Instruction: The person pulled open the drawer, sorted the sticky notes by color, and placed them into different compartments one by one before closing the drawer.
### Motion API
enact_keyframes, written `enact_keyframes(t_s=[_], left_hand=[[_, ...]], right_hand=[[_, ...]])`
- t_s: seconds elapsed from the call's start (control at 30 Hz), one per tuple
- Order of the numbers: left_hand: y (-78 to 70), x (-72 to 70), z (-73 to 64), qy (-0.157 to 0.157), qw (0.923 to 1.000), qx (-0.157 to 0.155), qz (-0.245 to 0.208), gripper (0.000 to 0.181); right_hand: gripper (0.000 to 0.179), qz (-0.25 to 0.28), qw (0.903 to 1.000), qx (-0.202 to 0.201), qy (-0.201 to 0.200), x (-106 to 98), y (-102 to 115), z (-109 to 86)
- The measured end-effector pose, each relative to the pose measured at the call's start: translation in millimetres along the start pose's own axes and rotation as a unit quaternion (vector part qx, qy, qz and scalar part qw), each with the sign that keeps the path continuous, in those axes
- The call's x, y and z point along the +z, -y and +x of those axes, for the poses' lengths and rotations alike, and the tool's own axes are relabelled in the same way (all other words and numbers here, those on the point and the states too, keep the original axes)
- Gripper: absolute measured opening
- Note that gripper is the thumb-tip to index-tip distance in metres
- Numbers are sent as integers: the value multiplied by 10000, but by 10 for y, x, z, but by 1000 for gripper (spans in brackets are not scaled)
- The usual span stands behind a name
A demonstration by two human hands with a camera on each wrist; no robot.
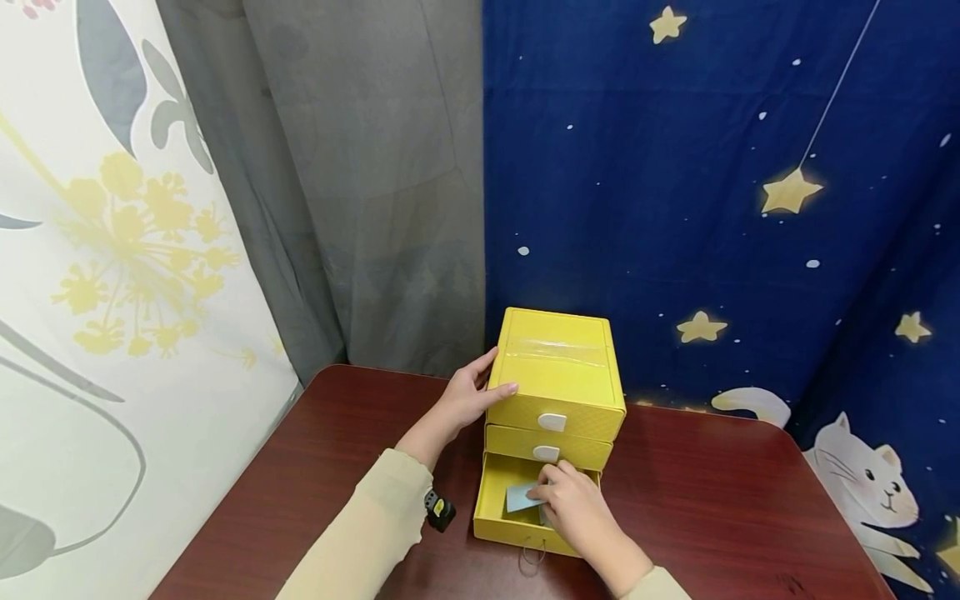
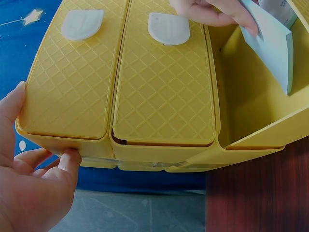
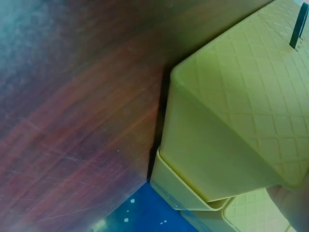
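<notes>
A yellow three-drawer box stands on the table, its bottom drawer pulled out. My left hand rests against the box's upper left side, thumb over the top edge. In the left wrist view the left hand touches the top drawer's corner with thumb and fingertips. Over the pulled-out drawer, my right hand pinches a light-blue paper pad. The pad tilts down into the drawer in the left wrist view, near a pale packet partly hidden behind it.
Two upper drawers with white tabs are pushed in. A thin loop pull hangs from the bottom drawer's front. The dark red table spreads to both sides, with a grey curtain and a starry blue curtain behind.
</notes>
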State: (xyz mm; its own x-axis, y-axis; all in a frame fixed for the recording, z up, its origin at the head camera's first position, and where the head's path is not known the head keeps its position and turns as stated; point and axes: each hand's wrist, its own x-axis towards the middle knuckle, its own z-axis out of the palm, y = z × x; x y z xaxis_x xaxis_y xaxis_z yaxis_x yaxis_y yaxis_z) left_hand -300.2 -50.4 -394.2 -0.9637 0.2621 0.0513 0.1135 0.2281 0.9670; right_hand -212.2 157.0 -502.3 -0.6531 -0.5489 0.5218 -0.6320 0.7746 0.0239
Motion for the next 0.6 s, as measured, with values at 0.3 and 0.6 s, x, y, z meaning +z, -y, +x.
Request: enact_keyframes(t_s=[0.3, 0.6], left_hand=[[11, -2, -4, 39, 9999, 62, -112, 83], [1, -3, -6, 29, 9999, 46, -92, 85]], right_hand=[[29, -88, 9985, -395, 361, -29, 9, 47], [17, -103, 9937, -568, 959, -73, 26, 102]])
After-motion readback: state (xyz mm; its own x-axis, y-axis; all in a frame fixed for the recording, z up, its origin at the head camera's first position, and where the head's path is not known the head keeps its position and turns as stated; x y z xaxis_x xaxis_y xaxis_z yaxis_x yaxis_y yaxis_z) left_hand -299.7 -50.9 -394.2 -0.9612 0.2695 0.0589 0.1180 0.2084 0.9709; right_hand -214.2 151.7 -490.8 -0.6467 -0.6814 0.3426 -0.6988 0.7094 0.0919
